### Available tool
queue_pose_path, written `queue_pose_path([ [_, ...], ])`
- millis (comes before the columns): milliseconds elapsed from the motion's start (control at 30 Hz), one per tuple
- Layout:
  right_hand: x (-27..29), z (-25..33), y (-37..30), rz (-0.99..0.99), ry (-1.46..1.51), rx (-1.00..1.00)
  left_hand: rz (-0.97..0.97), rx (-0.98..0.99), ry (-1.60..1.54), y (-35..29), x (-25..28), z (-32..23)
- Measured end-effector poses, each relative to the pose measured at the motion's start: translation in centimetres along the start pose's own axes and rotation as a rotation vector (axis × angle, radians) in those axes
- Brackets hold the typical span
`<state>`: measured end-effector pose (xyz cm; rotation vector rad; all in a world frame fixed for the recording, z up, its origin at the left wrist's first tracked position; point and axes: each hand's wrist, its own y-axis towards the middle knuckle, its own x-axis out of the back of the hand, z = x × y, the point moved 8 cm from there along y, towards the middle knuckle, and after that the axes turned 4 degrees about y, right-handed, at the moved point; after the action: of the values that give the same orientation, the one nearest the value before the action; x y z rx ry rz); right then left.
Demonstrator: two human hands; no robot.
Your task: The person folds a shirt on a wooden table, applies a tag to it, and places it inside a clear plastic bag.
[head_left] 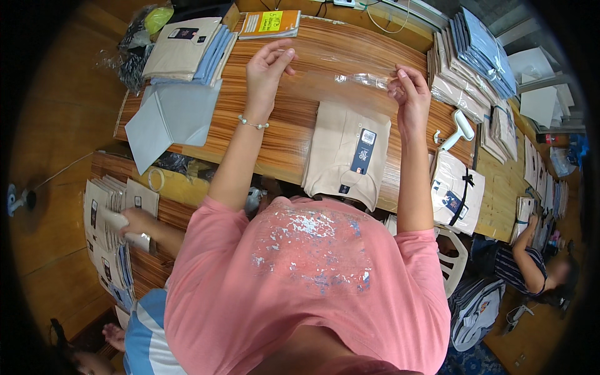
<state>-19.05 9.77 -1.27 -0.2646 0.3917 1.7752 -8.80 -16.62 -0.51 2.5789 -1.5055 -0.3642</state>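
A clear plastic bag (pixel 362 80) stretches between my two hands above the striped wood table (pixel 275 134). My left hand (pixel 269 70) pinches near its left side, though the film there is hard to make out. On the other side my right hand (pixel 409 94) grips the bag's right edge between thumb and fingers. Below the bag lies a folded beige shirt (pixel 331 140), close to my body at the table's near edge. It carries a dark blue hang tag (pixel 363 153) on its front.
Folded garments (pixel 181 47) and grey sheets (pixel 178 115) lie left, by an orange notebook (pixel 270 24). To the right are bagged stacks (pixel 456 69), a white-handled tool (pixel 459 130) and a ribboned garment (pixel 456 190). Another person's hand (pixel 139 222) is at lower left; a person (pixel 522 262) sits right.
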Motion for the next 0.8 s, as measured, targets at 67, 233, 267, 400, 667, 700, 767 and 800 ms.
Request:
queue_pose_path([
  [67,-0.1,0.3,-0.2,-0.028,-0.011,0.004,0.014,-0.042,0.018,0.2,0.1,0.0],
  [233,0.4,0.5,-0.5,0.000,-0.037,-0.025,0.002,-0.112,0.073,0.0,-0.3,-1.6],
  [267,0.5,0.6,-0.5,0.008,-0.054,-0.016,0.015,-0.101,0.048,0.0,-0.6,-1.6],
  [400,0.3,1.1,-0.5,0.052,-0.056,-0.016,0.021,-0.103,0.062,0.1,-0.5,-1.8],
  [667,0.6,1.1,-1.0,-0.008,0.013,-0.013,-0.005,-0.100,0.041,-0.9,-1.6,-2.0],
  [700,0.8,1.1,-1.0,-0.012,0.010,-0.015,0.024,-0.118,0.041,-1.1,-2.2,-2.3],
  [767,1.0,1.0,-1.0,-0.014,-0.003,-0.019,0.083,-0.150,0.039,-1.7,-3.2,-2.8],
  [800,1.0,1.1,-1.0,-0.010,-0.013,-0.018,0.105,-0.185,0.154,-1.9,-3.6,-3.1],
])
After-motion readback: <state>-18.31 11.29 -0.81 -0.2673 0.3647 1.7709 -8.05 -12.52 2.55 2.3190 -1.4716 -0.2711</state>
